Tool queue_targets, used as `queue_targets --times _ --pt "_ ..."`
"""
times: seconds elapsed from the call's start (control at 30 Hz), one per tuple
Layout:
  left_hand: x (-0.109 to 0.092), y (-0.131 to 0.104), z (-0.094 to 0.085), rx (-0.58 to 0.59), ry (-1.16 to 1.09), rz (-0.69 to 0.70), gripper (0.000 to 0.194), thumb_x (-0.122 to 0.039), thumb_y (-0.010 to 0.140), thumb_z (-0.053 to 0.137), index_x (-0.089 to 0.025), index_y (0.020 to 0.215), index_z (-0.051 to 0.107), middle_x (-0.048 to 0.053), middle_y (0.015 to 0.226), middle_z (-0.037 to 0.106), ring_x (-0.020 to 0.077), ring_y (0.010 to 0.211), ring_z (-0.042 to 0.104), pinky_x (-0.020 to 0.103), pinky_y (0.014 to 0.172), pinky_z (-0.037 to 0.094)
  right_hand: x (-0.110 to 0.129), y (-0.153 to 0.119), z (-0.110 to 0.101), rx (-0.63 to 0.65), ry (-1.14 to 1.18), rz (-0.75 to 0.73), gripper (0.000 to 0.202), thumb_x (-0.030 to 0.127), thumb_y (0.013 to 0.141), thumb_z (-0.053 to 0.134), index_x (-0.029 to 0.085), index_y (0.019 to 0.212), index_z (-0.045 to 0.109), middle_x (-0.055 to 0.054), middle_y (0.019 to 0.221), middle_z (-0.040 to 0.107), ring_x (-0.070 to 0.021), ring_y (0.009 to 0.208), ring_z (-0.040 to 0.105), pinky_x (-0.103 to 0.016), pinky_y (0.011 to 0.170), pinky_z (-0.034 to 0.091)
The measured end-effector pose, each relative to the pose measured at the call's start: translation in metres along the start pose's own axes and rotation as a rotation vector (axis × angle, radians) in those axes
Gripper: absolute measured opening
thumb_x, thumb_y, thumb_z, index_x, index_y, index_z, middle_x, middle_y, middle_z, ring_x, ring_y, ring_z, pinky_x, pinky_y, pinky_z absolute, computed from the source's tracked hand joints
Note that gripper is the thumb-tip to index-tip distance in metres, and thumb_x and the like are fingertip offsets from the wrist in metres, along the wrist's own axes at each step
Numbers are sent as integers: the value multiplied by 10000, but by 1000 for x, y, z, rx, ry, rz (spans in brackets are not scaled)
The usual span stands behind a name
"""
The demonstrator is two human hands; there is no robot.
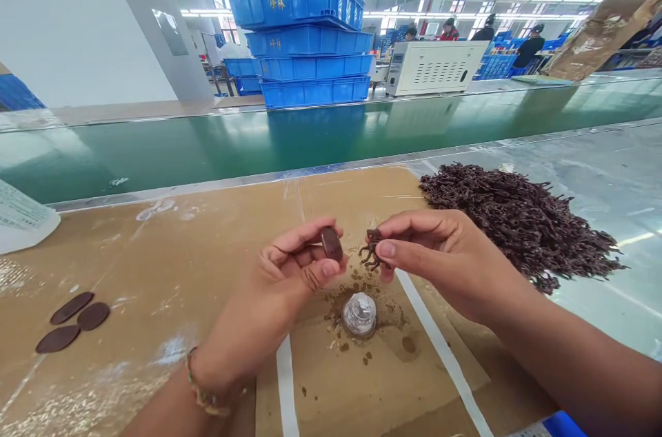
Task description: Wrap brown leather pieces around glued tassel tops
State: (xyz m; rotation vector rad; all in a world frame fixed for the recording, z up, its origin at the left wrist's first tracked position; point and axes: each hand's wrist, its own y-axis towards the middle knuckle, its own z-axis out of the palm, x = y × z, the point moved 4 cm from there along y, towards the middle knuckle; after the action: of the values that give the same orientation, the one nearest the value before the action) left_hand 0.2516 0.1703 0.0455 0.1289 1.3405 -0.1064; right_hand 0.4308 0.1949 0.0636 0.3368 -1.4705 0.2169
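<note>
Between the fingertips of my left hand (289,271) is a small, smooth, dark brown oval piece (332,244), held up on its edge. My right hand (434,251) pinches a dark brown piece with thin, root-like prongs (370,251). A small gap separates the two pieces. Below them on the cardboard stands a little round container (360,314) with a whitish, crusted top, and brown spots surround it. To the right of my right hand lies a big heap of similar dark pronged pieces (522,223). Three flat dark brown ovals (94,316) rest at the left.
Cardboard (217,258) with white tape strips covers the bench. Beyond it runs a green conveyor belt (207,147). Stacked blue crates (315,65) and a cream metal box (434,68) stand behind the belt. A white container (23,216) sits at the left edge. Several people are far back.
</note>
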Motion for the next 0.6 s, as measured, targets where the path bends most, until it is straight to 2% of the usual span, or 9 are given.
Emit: queue_targets --times 0.13,0.27,0.47,0.6 --pt "4 -5 7 96 -90 -33 357 -219 773 766 -329 1107 704 -4 1012 729 128 899 683 188 838 570 4 0 3 -8 105 -126 146 201 674 832 219 789 745 7 763 720 -108 626 656 -224 608 575" --pt "7 -7 11 157 -123 -81 353 -213 800 743 -331 1129 695 -10 1149 706 107 895 685 164 846 559 8 -3 8 67 137 -228 74 185 807 735 236 857 752 5 825 734 -98 748 674 -214 705 584" --pt "8 -7 12 168 -119 -89 330 -238 797 748 -332 1109 704 -3 963 740 95 839 668 145 791 542 7 -5 12 125 160 -174 150 145 766 769 248 872 747 22 841 724 -104 738 673 -225 689 590" --pt "9 -7 13 183 -117 -92 335 -239 801 745 -341 1116 699 -3 990 735 94 855 662 150 802 538 6 -7 13 152 149 -157 118 162 796 746 240 884 739 10 828 713 -118 710 680 -249 670 593"
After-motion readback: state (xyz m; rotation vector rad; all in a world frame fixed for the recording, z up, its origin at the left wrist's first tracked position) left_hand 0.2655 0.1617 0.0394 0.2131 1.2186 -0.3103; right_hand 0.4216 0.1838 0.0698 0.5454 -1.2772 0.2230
